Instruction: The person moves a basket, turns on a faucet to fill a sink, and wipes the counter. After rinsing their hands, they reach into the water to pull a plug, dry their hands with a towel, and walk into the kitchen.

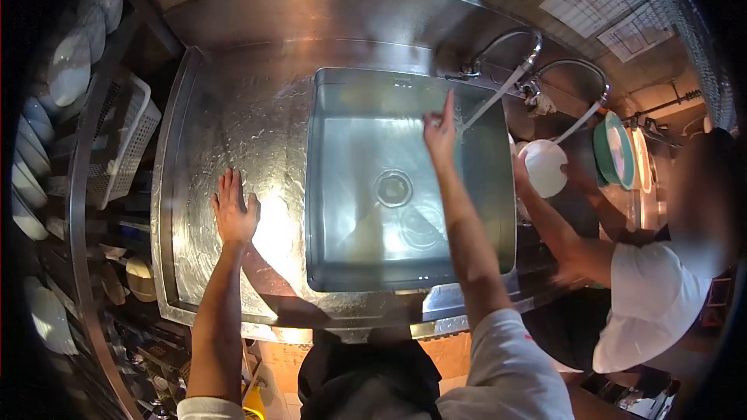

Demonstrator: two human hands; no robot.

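Observation:
My left hand (235, 211) rests on the wet steel drainboard (210, 117), fingers stretched out, with nothing in it. Over the right part of a square metal sink (317, 155) is my right hand (440, 136), its index finger extended toward the sink's back edge and nothing held. Just to the right of that hand, a water stream (498, 97) falls from a curved faucet (537, 43) into the sink. Water appears to stand in the sink, and a round drain (394, 188) shows at its bottom.
At right, a co-worker's hands hold a white round dish (546, 169) under a second running faucet (604, 93). Beyond stands a teal basin (613, 152). A shelf rack on the left bears white plates (70, 70) and a white plastic basket (124, 140).

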